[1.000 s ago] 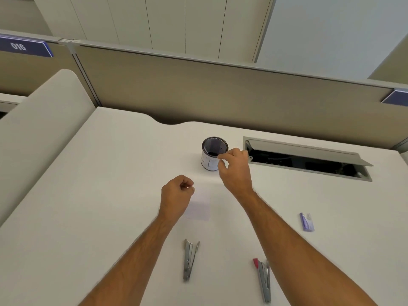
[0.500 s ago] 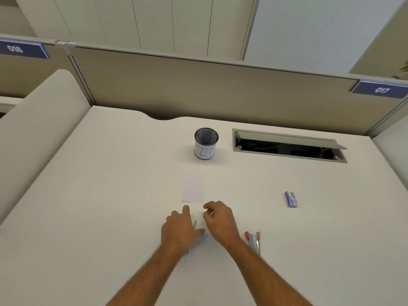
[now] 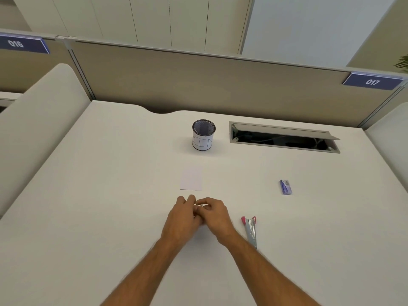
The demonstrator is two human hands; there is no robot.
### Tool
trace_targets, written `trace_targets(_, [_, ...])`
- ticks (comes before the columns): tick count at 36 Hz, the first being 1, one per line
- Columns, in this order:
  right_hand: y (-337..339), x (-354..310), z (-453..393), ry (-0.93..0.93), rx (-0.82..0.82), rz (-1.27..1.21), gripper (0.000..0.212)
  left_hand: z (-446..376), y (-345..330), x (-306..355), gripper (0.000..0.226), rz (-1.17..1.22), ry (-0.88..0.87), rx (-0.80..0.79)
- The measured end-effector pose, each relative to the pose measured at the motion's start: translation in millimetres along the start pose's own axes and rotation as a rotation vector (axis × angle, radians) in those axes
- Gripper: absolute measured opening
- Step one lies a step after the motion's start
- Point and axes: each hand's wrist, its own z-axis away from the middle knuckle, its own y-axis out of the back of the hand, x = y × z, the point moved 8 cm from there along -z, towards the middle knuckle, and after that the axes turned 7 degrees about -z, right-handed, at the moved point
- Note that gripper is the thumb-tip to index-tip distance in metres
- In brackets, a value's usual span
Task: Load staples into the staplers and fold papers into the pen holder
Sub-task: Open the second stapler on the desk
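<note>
The worktop [image 3: 88, 217] carries the pen holder [image 3: 203, 135] near its far edge, with a paper [image 3: 191, 180] lying nearer. Left hand [image 3: 183, 217] and right hand [image 3: 215, 214] meet near the near edge, fingers curled around a mostly hidden stapler [image 3: 198, 205]. Another stapler [image 3: 250, 229] lies just right.

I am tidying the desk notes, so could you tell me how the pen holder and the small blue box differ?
The pen holder stands upright, a dark mesh cylinder wrapped in white paper; the small blue box lies flat. The pen holder is clearly larger and sits farther back. Both rest untouched on the desk.
</note>
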Motion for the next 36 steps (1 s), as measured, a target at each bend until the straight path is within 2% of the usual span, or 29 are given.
trace_targets(3, [3,-5,0,0.005,-0.050,-0.096,0.014,5,5,1,0.015,0.091,-0.082,0.036])
trace_targets(9, [9,-19,5,0.051,-0.115,-0.078,0.015,12,19,-3,0.040,0.292,-0.048,0.142])
trace_targets(12, [7,-23,9,0.079,-0.137,-0.032,0.017,16,22,-4,0.040,0.346,-0.002,0.156])
trace_targets(18, [3,-30,16,0.128,-0.163,0.060,0.016,19,27,-7,0.028,0.342,0.019,0.176])
trace_targets(24, [4,-35,20,0.163,-0.140,0.134,0.012,22,27,-6,0.027,0.351,0.011,0.160])
trace_targets(36, [-3,-21,22,0.147,-0.070,0.059,0.012,30,31,-6,0.025,0.309,-0.013,0.180])
